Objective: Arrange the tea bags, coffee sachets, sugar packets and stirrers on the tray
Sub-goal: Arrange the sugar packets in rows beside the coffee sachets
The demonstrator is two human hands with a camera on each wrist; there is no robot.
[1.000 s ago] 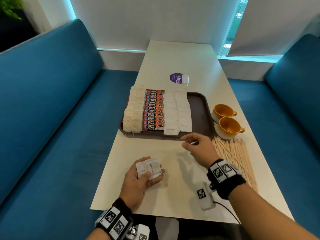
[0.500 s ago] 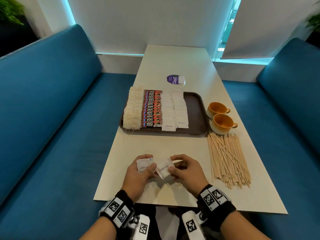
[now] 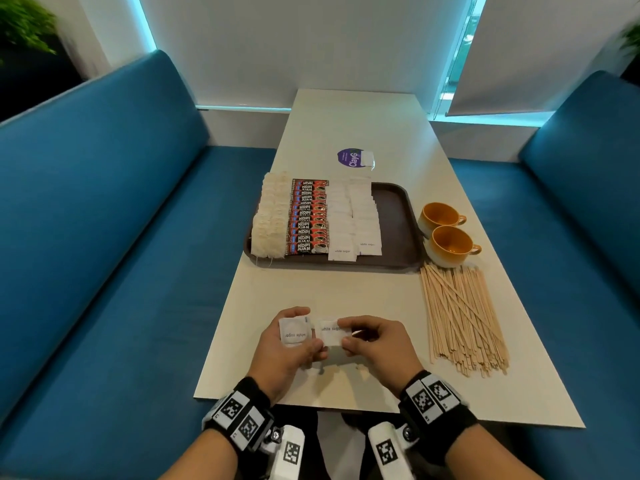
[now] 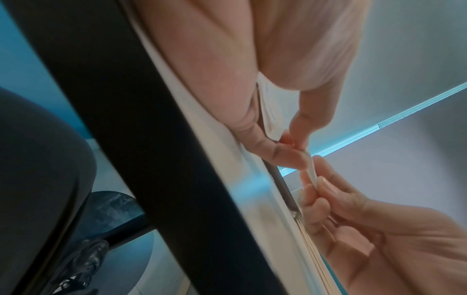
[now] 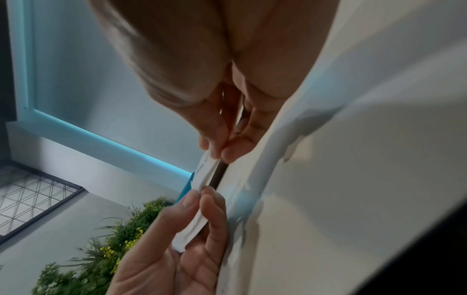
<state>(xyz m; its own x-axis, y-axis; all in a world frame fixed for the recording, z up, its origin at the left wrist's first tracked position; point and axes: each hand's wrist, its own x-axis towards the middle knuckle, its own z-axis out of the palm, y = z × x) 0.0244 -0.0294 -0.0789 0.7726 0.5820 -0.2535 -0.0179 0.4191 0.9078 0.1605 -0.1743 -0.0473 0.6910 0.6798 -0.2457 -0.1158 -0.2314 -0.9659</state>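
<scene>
From the head view, a pale table stands between blue benches; the brown tray carries tea bags, coffee sachets and sugar packets, with the stirrers beside it on the table. The left hand grips a small stack of packets, and the right hand pinches one packet. From the left wrist view, both hands meet at the table edge. From the right wrist view, a plant shows below.

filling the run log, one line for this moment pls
left hand: holds sugar packets | right hand: pinches one packet | stirrers: beside tray

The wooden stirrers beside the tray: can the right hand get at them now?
Probably not at once: the right hand pinches a sugar packet. Nothing lies between it and the stirrers.
</scene>
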